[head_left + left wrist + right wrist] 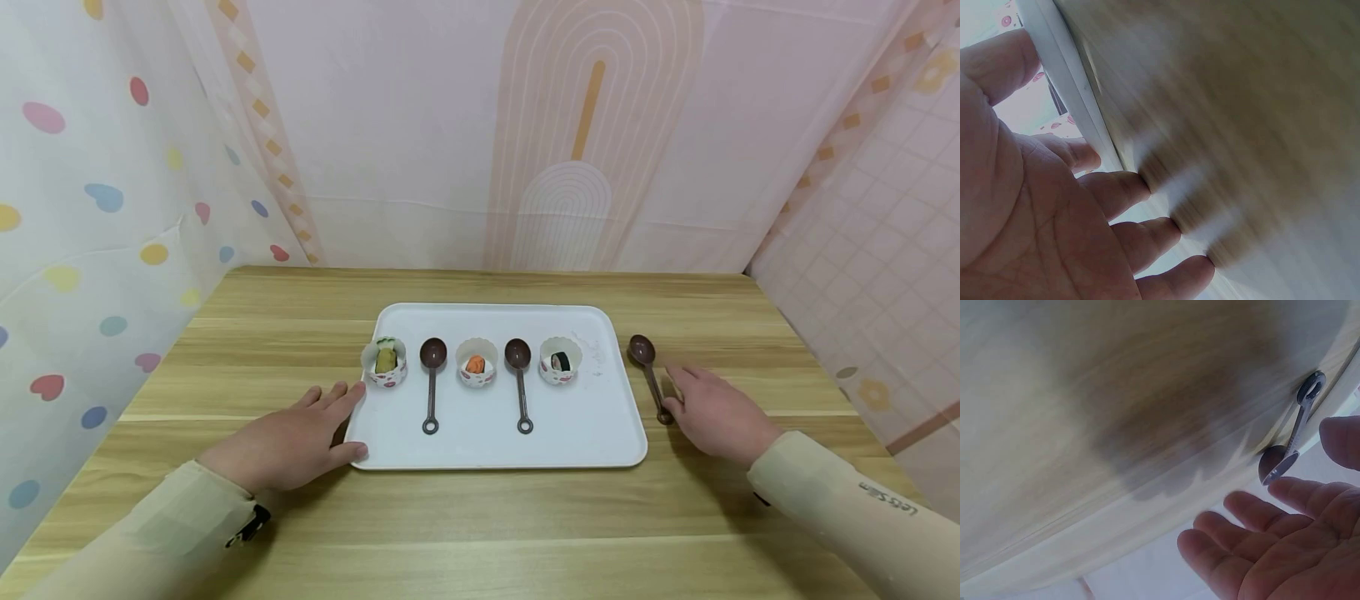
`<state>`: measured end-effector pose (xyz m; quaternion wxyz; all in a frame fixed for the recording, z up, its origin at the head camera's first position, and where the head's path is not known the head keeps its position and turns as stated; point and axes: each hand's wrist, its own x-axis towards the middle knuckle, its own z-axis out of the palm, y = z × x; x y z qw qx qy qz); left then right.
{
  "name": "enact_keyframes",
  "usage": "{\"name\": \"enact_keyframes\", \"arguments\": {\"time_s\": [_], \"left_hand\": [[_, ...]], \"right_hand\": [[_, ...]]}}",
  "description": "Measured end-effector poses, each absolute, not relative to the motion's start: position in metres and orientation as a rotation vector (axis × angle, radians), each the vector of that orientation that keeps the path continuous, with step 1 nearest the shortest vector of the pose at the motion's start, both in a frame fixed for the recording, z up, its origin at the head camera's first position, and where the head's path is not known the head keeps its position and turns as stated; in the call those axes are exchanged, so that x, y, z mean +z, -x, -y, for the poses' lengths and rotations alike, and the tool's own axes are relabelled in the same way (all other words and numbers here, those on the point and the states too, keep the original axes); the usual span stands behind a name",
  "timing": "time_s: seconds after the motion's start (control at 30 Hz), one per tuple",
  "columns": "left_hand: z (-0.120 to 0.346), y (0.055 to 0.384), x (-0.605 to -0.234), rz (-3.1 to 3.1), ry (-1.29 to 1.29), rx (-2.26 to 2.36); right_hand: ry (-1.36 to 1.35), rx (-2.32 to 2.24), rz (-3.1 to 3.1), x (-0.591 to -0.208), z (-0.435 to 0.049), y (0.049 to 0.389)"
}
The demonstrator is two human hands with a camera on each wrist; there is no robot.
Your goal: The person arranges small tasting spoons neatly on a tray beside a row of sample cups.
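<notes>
My left hand (281, 446) rests at the left edge of a white tray (472, 446), thumb and fingertips against its rim (1079, 81). To the right of the tray, a brown measuring spoon (642, 350) lies on the table, bowl away from me. Beside its handle is my right hand (716, 417), and in the right wrist view the spoon (1270, 464) appears just beyond loosely spread fingers. Two more brown measuring spoons, one left (432, 354) and one right (517, 354), lie on the tray between three paper cups.
Pickle-like and green pieces sit in the left paper cup (387, 379), an orange piece in the middle cup (477, 378), and a dark-wrapped roll in the right cup (560, 377). Under everything is a wooden table (487, 533). Patterned curtains (420, 150) hang behind and at both sides.
</notes>
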<state>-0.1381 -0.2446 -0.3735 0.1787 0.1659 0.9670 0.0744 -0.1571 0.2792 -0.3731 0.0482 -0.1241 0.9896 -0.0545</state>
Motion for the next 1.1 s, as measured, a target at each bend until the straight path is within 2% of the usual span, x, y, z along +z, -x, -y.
{"name": "enact_keyframes", "arguments": {"time_s": [1.1], "left_hand": [[0.2451, 0.1395, -0.3732, -2.728, -0.477, 0.205]], "right_hand": [[0.356, -0.215, -2.921, -0.3724, -0.2782, 0.1619]]}}
